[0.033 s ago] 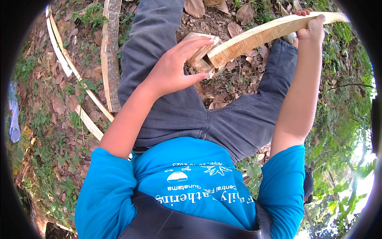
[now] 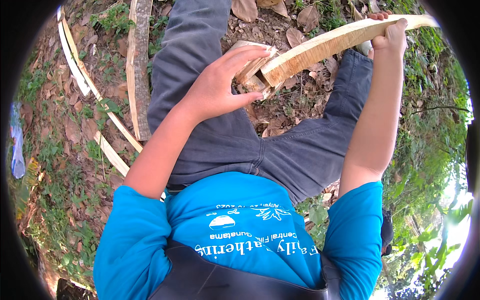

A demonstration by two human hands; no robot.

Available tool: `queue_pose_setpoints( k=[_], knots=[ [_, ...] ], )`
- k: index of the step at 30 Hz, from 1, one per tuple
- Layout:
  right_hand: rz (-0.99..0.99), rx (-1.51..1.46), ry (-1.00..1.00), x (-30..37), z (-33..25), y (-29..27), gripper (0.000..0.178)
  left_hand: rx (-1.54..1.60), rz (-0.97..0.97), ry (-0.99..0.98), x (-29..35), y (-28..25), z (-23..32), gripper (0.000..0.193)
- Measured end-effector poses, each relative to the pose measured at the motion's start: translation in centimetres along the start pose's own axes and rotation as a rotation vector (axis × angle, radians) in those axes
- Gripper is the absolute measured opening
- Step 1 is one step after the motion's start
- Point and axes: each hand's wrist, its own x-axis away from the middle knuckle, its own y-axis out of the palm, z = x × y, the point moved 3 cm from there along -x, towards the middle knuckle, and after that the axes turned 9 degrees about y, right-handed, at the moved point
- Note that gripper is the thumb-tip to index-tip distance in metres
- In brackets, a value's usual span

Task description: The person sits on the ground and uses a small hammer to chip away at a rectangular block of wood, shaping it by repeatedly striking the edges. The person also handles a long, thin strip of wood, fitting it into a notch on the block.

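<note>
My right hand [image 2: 391, 37] is wrapped round a long pale wooden plank [image 2: 320, 49], thumb on the near side and fingertips showing over the far edge. The plank slants from the upper right down to the middle, and its sawn near end sits at a notched wooden block [image 2: 254, 69] between my legs. My left hand [image 2: 220, 85] curves about the left side of this block, fingers across its far side and thumb at its near side. Part of the block is hidden behind that hand.
Long split strips of wood [image 2: 102, 100] and a bark-covered log [image 2: 142, 70] lie on leafy ground to my left. My legs in grey trousers [image 2: 200, 100] spread round the block. Plants [image 2: 430, 100] grow at the right; a blue plastic item [image 2: 17, 145] lies far left.
</note>
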Motion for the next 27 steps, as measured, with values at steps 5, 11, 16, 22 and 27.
queue_pose_setpoints(
  k=[5, 11, 16, 22, 27],
  knots=[
    [-0.035, -0.021, 0.078, -1.0, 2.3, -0.5, 0.049, 0.064, -0.110, 0.041, -0.5, 0.1, -0.7, 0.079],
    [0.074, -0.052, 0.035, -0.4, 4.3, -2.8, 0.046, 0.190, -0.206, 0.052, -1.1, -1.1, -1.3, 0.077],
    [0.239, -0.102, 0.106, 4.8, 6.9, -0.4, 0.047, 0.215, -0.245, 0.068, -1.5, -1.9, -2.3, 0.074],
    [0.444, -0.160, -0.021, 7.0, 9.3, -3.2, 0.041, 0.190, -0.321, 0.109, -2.6, -2.5, -1.9, 0.071],
    [0.515, -0.139, -0.095, 7.9, 8.9, -3.7, 0.040, 0.198, -0.260, 0.054, -2.3, -2.8, -2.5, 0.071]
  ],
)
